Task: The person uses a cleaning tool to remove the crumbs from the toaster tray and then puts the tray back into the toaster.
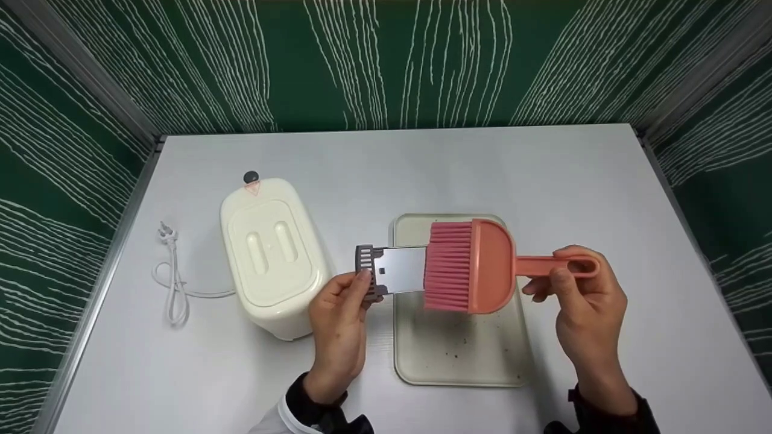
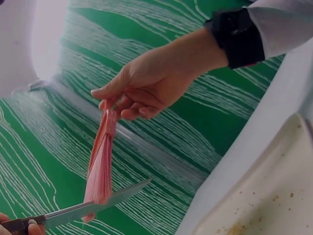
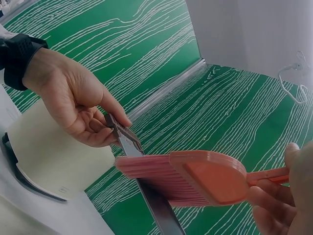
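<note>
My left hand (image 1: 341,337) pinches the dark slotted end of a flat metal crumb tray (image 1: 403,270), thumb on top. The handle of an orange brush (image 1: 496,268) is gripped in my right hand (image 1: 588,307). Its pink bristles (image 3: 161,178) lie across the metal plate and hide the far part of it. Both things are held up above a shallow cream tray (image 1: 422,355), which has brown crumbs (image 2: 254,210) scattered over it.
Left of the tray stands a cream toaster (image 1: 274,253) with a lid on top and a dark knob (image 1: 251,176) at its far end. Its white cord and plug (image 1: 172,241) lie farther left. Green, white-streaked panels (image 1: 386,66) border the white table (image 1: 386,172).
</note>
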Demonstrator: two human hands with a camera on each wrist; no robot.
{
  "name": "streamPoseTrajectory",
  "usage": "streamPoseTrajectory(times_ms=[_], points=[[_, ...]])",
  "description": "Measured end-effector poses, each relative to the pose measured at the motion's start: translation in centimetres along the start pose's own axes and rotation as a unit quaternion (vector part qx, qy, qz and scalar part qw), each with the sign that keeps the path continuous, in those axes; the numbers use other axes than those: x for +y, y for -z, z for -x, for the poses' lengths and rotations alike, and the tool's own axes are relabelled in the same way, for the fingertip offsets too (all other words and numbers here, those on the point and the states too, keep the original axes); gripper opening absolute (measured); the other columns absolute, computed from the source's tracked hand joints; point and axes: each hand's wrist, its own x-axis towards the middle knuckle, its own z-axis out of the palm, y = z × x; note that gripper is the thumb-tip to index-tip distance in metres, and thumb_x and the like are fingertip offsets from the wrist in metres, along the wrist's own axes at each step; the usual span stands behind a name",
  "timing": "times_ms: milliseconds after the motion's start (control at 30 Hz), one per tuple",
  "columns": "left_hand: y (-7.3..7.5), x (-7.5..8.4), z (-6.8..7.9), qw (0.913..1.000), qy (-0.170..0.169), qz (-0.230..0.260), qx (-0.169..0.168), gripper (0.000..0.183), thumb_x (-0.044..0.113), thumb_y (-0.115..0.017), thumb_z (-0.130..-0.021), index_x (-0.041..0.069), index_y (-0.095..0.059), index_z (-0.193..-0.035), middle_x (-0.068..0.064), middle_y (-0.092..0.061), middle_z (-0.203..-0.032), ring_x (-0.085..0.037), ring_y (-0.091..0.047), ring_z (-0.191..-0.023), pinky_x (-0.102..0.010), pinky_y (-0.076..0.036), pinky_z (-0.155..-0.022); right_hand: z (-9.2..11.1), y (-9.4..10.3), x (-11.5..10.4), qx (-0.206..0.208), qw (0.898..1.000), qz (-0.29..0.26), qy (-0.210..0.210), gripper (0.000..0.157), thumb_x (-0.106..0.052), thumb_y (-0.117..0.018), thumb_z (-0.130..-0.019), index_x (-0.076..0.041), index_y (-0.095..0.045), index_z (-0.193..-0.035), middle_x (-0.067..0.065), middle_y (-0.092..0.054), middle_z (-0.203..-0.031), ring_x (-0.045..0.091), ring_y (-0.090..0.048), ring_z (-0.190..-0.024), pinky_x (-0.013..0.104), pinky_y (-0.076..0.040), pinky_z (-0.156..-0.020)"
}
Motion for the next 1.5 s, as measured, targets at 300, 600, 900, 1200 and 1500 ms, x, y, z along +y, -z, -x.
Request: streamPoseTrajectory(times_ms=[300,600,900,1200,1500], points=[[0.1,0.2,0.0,0.9999,-0.012,0.001,-0.006,0.011,-0.006,-0.062,-0.100,-0.002,-0.068,-0.092,-0.011,-0.071,-0.085,-0.017,-0.068,-0.076,-0.030,-0.059,-0.074,-0.5,0.7,0.0,0.019,1.000,0.014,0.007,0.016,0.013,-0.058,-0.100,0.016,-0.059,-0.116,0.016,-0.070,-0.087,0.017,-0.068,-0.064,0.021,-0.057,-0.061],[0.1,0.5,0.0,0.9997,-0.024,-0.005,-0.003,0.011,-0.006,-0.062,-0.099,-0.003,-0.068,-0.091,-0.011,-0.072,-0.084,-0.016,-0.068,-0.075,-0.029,-0.059,-0.073,-1.0,1.5,0.1,0.051,0.998,0.029,0.018,0.015,0.013,-0.058,-0.100,0.016,-0.060,-0.114,0.016,-0.069,-0.084,0.017,-0.067,-0.061,0.020,-0.057,-0.060],[0.2,0.6,0.1,0.9989,-0.046,-0.011,-0.005,0.011,-0.006,-0.062,-0.099,-0.003,-0.069,-0.091,-0.010,-0.072,-0.083,-0.016,-0.068,-0.075,-0.029,-0.059,-0.074,-1.3,2.0,0.2,0.065,0.997,0.043,0.008,0.013,0.011,-0.059,-0.100,0.013,-0.061,-0.113,0.016,-0.068,-0.085,0.017,-0.065,-0.059,0.019,-0.057,-0.060],[0.3,0.7,0.1,0.9985,-0.053,-0.015,0.000,0.008,-0.006,-0.063,-0.099,-0.003,-0.068,-0.093,-0.009,-0.073,-0.085,-0.015,-0.068,-0.078,-0.028,-0.059,-0.076,-1.3,2.2,0.1,0.059,0.997,0.039,-0.005,0.012,0.010,-0.059,-0.101,0.012,-0.061,-0.112,0.015,-0.071,-0.085,0.017,-0.065,-0.058,0.019,-0.057,-0.060],[0.3,0.6,0.1,0.9976,-0.067,-0.015,0.002,0.007,-0.007,-0.063,-0.099,-0.005,-0.068,-0.094,-0.009,-0.073,-0.087,-0.015,-0.068,-0.080,-0.029,-0.059,-0.077,-1.3,2.3,0.0,0.045,0.998,0.033,-0.015,0.011,0.010,-0.058,-0.101,0.013,-0.061,-0.111,0.015,-0.071,-0.084,0.018,-0.066,-0.059,0.019,-0.057,-0.059]])
